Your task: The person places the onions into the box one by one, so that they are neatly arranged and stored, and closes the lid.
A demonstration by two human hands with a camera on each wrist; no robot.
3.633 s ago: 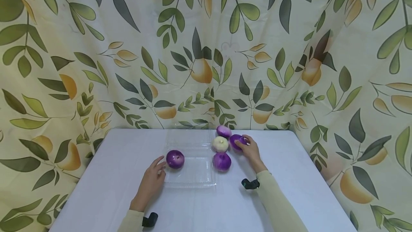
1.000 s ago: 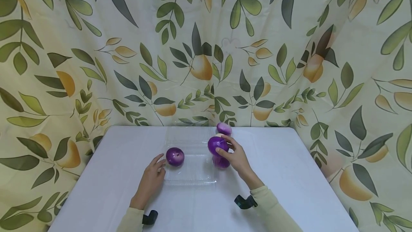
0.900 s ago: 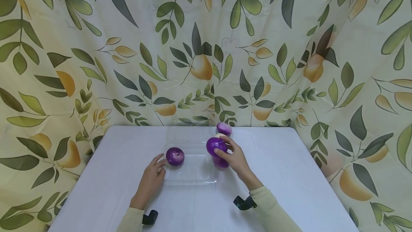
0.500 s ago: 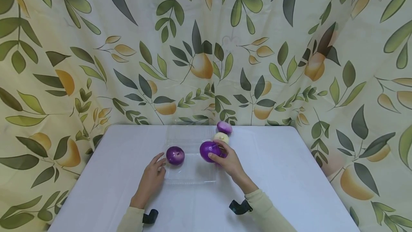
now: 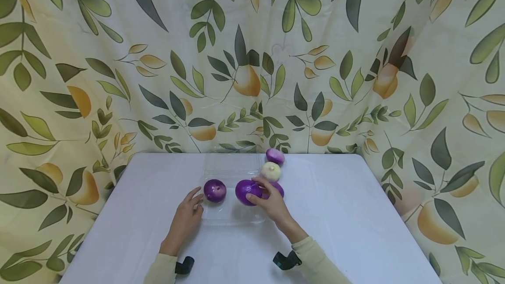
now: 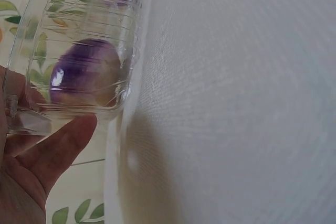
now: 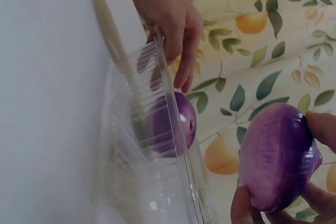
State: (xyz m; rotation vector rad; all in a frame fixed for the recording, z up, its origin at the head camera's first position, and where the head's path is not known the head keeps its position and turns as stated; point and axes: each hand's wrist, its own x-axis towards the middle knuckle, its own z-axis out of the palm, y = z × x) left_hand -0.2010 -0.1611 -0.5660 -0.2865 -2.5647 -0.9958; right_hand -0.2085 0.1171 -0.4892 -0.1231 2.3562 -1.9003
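One onion [image 7: 273,156] — long axis crosswise — points its nub [image 7: 317,158] into the right hand [image 5: 274,207].

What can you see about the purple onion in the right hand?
The purple onion looks plump, smooth and shiny: deep purple above, paler below, with a small pointed tip between the fingers of the right hand. They grip it over the right part of the clear box. Real or toy, I can't tell.

The right hand [image 7: 317,198] grips a purple onion [image 7: 275,156]; another onion [image 7: 184,119] sits in a clear container [image 7: 152,192] by the left hand [image 7: 167,11].
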